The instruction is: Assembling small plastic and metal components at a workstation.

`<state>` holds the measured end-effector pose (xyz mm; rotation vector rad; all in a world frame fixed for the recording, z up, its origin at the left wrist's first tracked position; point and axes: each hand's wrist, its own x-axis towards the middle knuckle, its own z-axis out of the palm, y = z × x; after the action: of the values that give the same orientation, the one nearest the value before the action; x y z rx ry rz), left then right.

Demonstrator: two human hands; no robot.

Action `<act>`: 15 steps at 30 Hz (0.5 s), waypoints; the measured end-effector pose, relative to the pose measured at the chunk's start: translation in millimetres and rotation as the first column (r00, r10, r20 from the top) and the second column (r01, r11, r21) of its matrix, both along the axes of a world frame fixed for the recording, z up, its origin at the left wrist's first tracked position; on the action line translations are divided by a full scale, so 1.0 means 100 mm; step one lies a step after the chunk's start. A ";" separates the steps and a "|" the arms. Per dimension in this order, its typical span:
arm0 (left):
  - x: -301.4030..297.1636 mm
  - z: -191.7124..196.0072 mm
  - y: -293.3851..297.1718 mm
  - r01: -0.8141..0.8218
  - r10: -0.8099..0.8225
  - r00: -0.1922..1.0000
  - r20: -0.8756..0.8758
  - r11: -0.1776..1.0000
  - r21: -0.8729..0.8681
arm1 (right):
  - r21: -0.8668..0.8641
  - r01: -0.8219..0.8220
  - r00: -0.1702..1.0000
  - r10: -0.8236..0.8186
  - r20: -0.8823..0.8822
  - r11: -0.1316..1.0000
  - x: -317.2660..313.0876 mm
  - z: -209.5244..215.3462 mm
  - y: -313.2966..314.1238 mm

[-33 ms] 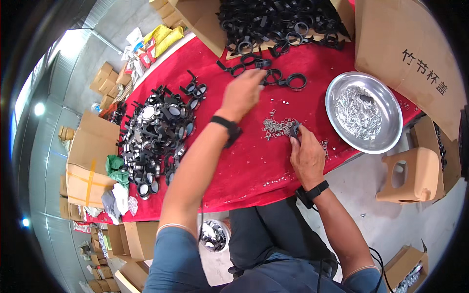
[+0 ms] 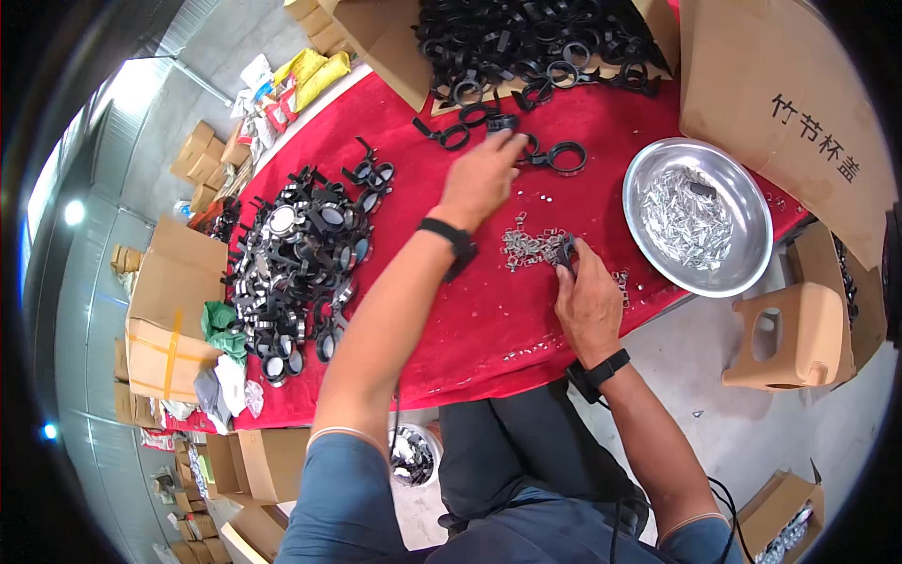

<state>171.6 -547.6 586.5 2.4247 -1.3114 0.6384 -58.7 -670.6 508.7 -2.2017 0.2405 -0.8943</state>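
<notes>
Over the red cloth (image 2: 451,320), my left hand (image 2: 481,179) reaches out, fingers stretched and slightly blurred, at several black plastic rings with tabs. Its fingertips partly cover one ring; a plain black ring (image 2: 567,158) lies just right of them. My right hand (image 2: 590,305) is closed, pinching a small black plastic piece (image 2: 566,251) between thumb and fingers; the hand hides part of it. Next to that piece lies a loose heap of small metal clips (image 2: 532,248). At left is a large pile of black ring parts with pale round discs (image 2: 301,244).
A steel bowl (image 2: 642,254) of small silvery pieces stands at right. An open carton (image 2: 390,47) of black rings is at the far edge; its cardboard flap (image 2: 742,85) rises at right. Below the table are a tan plastic jug (image 2: 808,343) and a white bucket (image 2: 438,461).
My left hand has shifted slightly right, its fingers now covering more of the middle ring. My right hand stays nearly in place with the black piece.
</notes>
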 end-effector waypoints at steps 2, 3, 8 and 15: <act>0.12 -0.22 -0.22 -0.101 0.096 0.994 0.053 0.989 0.107 | -0.001 -0.018 0.998 0.018 -0.062 1.000 0.00 0.06 0.02; 0.17 -0.29 -0.31 -0.191 0.171 0.979 0.112 0.960 0.205 | 0.010 -0.020 0.997 0.020 -0.080 1.000 -0.01 0.10 0.01; 0.24 -0.36 -0.17 -0.082 0.071 0.996 0.051 0.960 0.267 | -0.026 -0.034 0.999 0.034 -0.017 0.999 0.02 0.03 -0.02; -0.78 -0.18 0.51 -0.135 0.142 0.958 -0.251 0.990 0.044 | -0.013 0.015 0.995 -0.016 -0.102 1.000 0.00 0.02 -0.04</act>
<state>94.0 -496.9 568.6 2.5357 -1.0619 0.3303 -58.8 -674.3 510.9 -2.2625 0.3024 -0.7942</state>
